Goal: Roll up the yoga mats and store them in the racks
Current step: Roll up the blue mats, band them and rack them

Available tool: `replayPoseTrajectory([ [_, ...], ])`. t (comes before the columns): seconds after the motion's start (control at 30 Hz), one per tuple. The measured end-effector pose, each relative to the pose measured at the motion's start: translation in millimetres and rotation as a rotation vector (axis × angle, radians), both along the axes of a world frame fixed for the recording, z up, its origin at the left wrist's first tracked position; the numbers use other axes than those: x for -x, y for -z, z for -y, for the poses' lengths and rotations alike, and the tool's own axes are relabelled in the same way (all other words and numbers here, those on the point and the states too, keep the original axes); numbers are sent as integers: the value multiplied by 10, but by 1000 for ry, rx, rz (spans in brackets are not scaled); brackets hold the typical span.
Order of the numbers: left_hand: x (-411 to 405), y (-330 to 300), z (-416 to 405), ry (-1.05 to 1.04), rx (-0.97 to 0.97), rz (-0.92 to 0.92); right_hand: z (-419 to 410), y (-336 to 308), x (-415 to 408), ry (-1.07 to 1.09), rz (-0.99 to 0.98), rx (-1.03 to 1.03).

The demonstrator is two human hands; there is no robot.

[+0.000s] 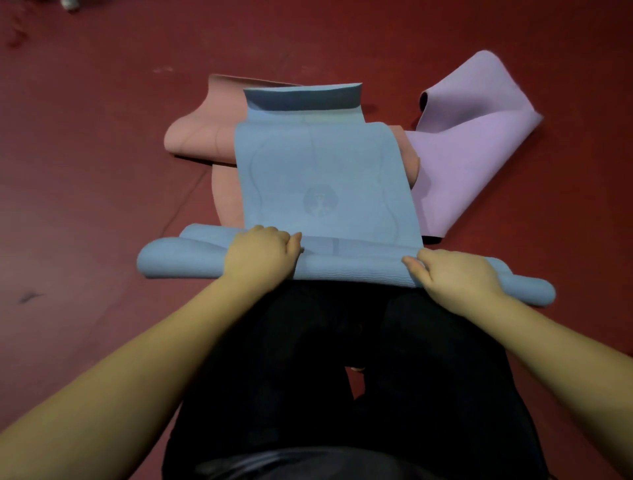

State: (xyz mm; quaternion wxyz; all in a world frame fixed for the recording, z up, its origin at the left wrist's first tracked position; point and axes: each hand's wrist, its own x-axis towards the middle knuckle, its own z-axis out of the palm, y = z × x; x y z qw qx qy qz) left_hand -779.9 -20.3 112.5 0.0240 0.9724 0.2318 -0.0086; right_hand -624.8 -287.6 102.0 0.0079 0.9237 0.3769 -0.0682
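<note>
A blue yoga mat lies on the red floor in front of my knees, its near end wound into a thick roll and its far end curled up. My left hand grips the left part of the roll, fingers curled over its top. My right hand holds the right part of the roll, thumb and fingers bent round it. Under the blue mat lie a crumpled pink mat on the left and a folded lilac mat on the right.
Red floor surrounds the pile on all sides. My dark-trousered legs fill the near middle of the view. A small pale object sits at the far top left edge. No rack is in view.
</note>
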Motion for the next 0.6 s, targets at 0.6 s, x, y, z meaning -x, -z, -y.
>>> replayPoseTrajectory([
  [0.6,132,-381,-576,-41,259,-280,-101,-361,-302,46,-380,96],
])
